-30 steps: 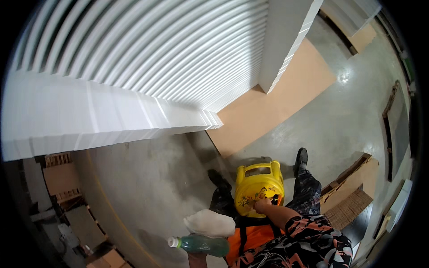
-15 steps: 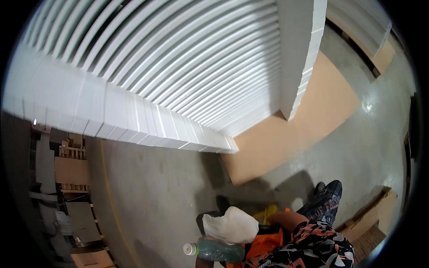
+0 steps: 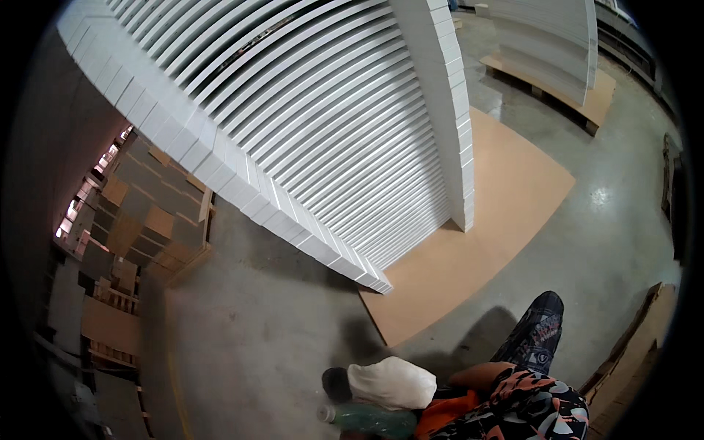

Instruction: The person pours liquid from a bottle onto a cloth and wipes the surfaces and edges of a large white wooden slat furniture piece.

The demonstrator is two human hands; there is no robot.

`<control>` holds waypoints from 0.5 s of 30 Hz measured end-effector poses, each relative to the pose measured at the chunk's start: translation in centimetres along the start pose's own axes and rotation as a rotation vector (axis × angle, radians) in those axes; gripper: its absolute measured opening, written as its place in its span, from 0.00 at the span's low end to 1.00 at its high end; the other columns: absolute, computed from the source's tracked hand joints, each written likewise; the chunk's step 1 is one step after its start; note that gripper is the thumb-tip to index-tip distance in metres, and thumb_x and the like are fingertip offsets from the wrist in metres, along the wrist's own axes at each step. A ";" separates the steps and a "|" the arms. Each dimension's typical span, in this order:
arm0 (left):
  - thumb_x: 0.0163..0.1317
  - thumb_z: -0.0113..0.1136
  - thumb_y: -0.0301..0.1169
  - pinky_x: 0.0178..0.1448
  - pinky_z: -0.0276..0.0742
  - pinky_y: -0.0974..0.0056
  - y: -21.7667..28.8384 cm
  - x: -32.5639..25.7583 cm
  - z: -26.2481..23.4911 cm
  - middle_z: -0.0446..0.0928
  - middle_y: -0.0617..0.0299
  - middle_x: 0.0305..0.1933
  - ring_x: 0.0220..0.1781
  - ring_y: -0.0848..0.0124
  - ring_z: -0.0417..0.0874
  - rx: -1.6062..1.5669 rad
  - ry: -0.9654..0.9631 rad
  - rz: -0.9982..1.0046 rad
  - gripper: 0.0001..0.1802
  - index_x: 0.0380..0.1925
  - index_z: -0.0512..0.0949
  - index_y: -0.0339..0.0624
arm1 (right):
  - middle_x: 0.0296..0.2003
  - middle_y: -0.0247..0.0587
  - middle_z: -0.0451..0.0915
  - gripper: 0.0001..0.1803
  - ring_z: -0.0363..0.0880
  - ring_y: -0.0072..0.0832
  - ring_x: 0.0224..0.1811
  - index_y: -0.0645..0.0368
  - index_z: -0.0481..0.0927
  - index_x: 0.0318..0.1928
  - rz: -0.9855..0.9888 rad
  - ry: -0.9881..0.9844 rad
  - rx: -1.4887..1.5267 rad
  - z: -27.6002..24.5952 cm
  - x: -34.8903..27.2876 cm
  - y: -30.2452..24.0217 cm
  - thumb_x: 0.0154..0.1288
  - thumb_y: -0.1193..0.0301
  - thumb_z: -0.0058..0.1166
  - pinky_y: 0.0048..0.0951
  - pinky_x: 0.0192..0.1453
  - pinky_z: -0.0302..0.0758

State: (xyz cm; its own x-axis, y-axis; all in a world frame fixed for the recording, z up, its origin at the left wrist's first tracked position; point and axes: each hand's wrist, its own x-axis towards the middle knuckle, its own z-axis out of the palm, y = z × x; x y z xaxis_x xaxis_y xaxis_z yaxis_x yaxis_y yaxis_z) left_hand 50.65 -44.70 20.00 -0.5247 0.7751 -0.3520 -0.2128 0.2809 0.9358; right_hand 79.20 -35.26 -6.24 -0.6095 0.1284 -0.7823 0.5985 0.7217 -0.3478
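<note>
Against my body at the lower edge are a white soft bundle, cloth-like (image 3: 392,383), and a green-tinted clear bottle (image 3: 378,421) with a pale cap, lying on its side. My right forearm (image 3: 477,376) reaches toward the white bundle from a patterned sleeve. The hand at its end is hidden behind the bundle and orange fabric (image 3: 446,413). My left hand does not show. Ahead stands a tall row of white ribbed panels (image 3: 345,169) on a brown board (image 3: 506,198); neither hand is seen touching them.
At the far right, clear or pale sheets (image 3: 543,44) stand on a wooden pallet (image 3: 557,103). Stacked brown boards and pallets (image 3: 110,323) line the left. Cardboard pieces (image 3: 623,359) lean at the lower right. Grey concrete floor (image 3: 249,345) runs between them.
My view has shifted, so the panels sit further left and more of their lower end shows. The bottle and white bundle sit slightly lower right. A yellow thing near my right forearm no longer shows.
</note>
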 end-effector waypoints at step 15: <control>0.66 0.57 0.49 0.53 0.79 0.53 0.9 1.0 -0.1 0.81 0.54 0.47 0.48 0.60 0.82 -0.079 -0.124 -0.037 0.24 0.46 0.79 0.38 | 0.46 0.41 0.83 0.22 0.78 0.34 0.51 0.56 0.81 0.56 0.025 0.117 0.063 -4.2 0.8 0.0 0.64 0.61 0.55 0.37 0.56 0.74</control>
State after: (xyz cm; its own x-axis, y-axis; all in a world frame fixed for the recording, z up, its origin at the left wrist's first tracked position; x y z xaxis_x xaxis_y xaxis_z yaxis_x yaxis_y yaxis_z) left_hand 49.83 -43.74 20.46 -0.4106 0.8303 -0.3769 -0.2967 0.2692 0.9163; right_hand 76.53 -32.28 -4.66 -0.6484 0.2264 -0.7269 0.6434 0.6734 -0.3642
